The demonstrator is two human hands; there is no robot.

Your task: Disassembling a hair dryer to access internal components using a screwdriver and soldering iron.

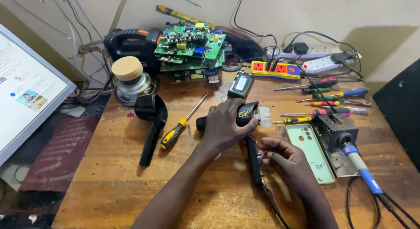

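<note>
Starting at the left edge, a lit monitor [26,87] leans over the wooden bench [113,185]; next to it stand a round motor [130,78] with a pale cap, a black lamp [133,43] behind it, and a black shell [151,124], long-handled, lying open side up; a yellow-handled screwdriver [180,124] lies just right of that shell; a stack of green boards [190,47] sits at the back.

At the middle, the left hand [227,124] is clenched over a black device [243,114] with a white front end, pressing it to the bench; a second black part [253,161] runs from under it toward the person, wires trailing from its near end; the right hand [282,161] has its fingertips pinched at something small beside that part, too small to identify.

To my eye this is the opened-up stage of work on the device, casing split and wiring exposed; the next move would call for a steady left-hand hold and a fine pinch that doesn't strain the thin wires.

Rightward lie a pale green phone case [310,152] holding loose screws, a soldering iron [358,161] in its stand, more screwdrivers [323,100], and power strips [302,58] at the wall.
</note>
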